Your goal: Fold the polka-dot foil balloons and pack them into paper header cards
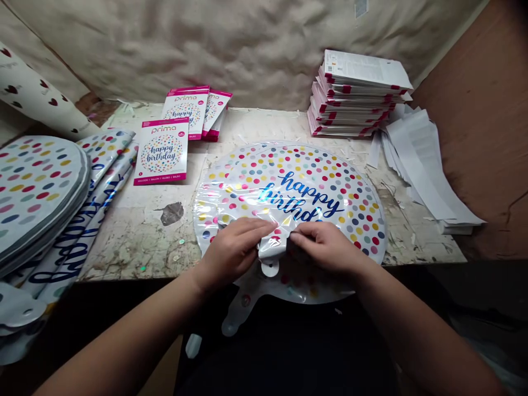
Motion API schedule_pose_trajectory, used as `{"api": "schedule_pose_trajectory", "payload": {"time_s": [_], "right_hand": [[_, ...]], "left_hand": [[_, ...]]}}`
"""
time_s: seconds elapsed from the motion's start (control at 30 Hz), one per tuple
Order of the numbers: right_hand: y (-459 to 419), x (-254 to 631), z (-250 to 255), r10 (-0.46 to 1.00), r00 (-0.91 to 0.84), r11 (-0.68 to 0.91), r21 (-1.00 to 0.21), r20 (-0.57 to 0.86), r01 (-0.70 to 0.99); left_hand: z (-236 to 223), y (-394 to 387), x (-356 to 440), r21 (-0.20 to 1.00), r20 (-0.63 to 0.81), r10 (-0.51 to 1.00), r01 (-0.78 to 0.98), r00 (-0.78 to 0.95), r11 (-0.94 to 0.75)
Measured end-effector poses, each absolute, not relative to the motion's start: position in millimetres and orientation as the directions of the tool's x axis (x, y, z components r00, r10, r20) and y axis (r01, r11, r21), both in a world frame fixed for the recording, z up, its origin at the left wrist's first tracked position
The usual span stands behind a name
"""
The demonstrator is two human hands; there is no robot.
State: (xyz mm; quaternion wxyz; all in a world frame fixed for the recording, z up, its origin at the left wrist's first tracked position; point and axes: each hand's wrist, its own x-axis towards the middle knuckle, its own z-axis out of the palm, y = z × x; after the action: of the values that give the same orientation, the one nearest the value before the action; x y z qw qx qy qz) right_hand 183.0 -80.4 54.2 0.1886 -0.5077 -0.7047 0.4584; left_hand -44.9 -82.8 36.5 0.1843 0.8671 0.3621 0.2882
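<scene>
1. A round foil balloon (pixel 313 181) printed with "happy birthday" and coloured dots was laid flat on a worn workbench (pixel 136 236), its lower part over the front edge.
2. A folded foil neck (pixel 274 242) was raised at the balloon's lower part, with a round foil tab (pixel 270 268) below it.
3. A narrow grip was used: the neck was pinched from both sides by the left hand (pixel 233 253) and the right hand (pixel 325 247). Some finger contact was hidden.
4. For clean handling, the fold was held close to the balloon, and both hands were set level.
5. Printed balloon cards (pixel 160 151) lay to the left, and a stack of packaged balloons (pixel 355 93) stood beyond, well apart from the hands.
</scene>
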Motion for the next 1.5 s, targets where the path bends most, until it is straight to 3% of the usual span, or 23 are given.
{"api": "schedule_pose_trajectory", "payload": {"time_s": [0.07, 0.13, 0.2, 0.3, 0.37, 0.47, 0.53, 0.63, 0.8, 0.9, 1.07, 1.17, 1.27, 1.37, 1.5], "right_hand": [[-70, 182, 47, 0.91, -0.343, -0.059, -0.89, -0.234, 0.452], [-61, 186, 42, 0.934, -0.249, -0.171, -0.931, -0.258, 0.324], [-57, 192, 46, 0.962, -0.168, -0.167, -0.95, -0.216, 0.264], [-64, 192, 66, 0.981, -0.178, 0.008, -0.907, -0.074, 0.422], [-81, 184, 78, 0.949, -0.315, 0.198, -0.797, 0.01, 0.571], [-119, 171, 74, 0.838, -0.536, 0.497, -0.545, 0.1, 0.675], [-142, 173, 54, 0.797, -0.592, 0.589, -0.378, 0.121, 0.715], [-161, 207, 17, 0.864, -0.488, 0.503, -0.246, 0.121, 0.829], [-142, 300, -12, 0.992, -0.056, 0.079, -0.209, 0.116, 0.975], [-122, 335, -4, 0.989, -0.141, 0.147, -0.241, 0.044, 0.959], [-106, 332, 43, 0.828, -0.472, 0.315, -0.446, -0.302, 0.838], [-95, 294, 60, 0.753, -0.579, 0.364, -0.535, -0.313, 0.762], [-86, 260, 48, 0.763, -0.601, 0.454, -0.464, -0.24, 0.761], [-96, 278, 30, 0.751, -0.606, 0.486, -0.402, -0.263, 0.776], [-134, 342, 40, 0.936, -0.261, 0.219, -0.191, -0.237, 0.957]], "left_hand": [[28, -94, -53, 0.384, 0.475, 0.657, 0.533, 0.586, -0.754], [24, -109, -65, 0.296, 0.455, 0.569, 0.487, 0.684, -0.822], [29, -123, -79, 0.319, 0.298, 0.516, 0.425, 0.804, -0.847], [50, -129, -100, 0.488, 0.029, 0.509, 0.432, 0.86, -0.758], [62, -117, -109, 0.516, 0.074, 0.622, 0.503, 0.78, -0.693], [60, -83, -113, 0.367, 0.229, 0.733, 0.64, 0.641, -0.675], [46, -64, -111, 0.284, 0.113, 0.658, 0.611, 0.744, -0.739], [22, -50, -109, 0.323, -0.033, 0.525, 0.506, 0.85, -0.8], [5, -49, -116, 0.414, 0.075, 0.534, 0.46, 0.842, -0.785], [5, -45, -118, 0.386, 0.056, 0.532, 0.473, 0.845, -0.792], [6, -44, -115, 0.289, -0.013, 0.506, 0.488, 0.862, -0.823], [5, -45, -110, 0.278, -0.03, 0.486, 0.474, 0.874, -0.836], [3, -45, -108, 0.303, -0.02, 0.473, 0.456, 0.881, -0.837], [2, -45, -108, 0.322, -0.006, 0.472, 0.448, 0.882, -0.834], [7, -53, -96, 0.366, -0.004, 0.487, 0.454, 0.874, -0.812]]}}
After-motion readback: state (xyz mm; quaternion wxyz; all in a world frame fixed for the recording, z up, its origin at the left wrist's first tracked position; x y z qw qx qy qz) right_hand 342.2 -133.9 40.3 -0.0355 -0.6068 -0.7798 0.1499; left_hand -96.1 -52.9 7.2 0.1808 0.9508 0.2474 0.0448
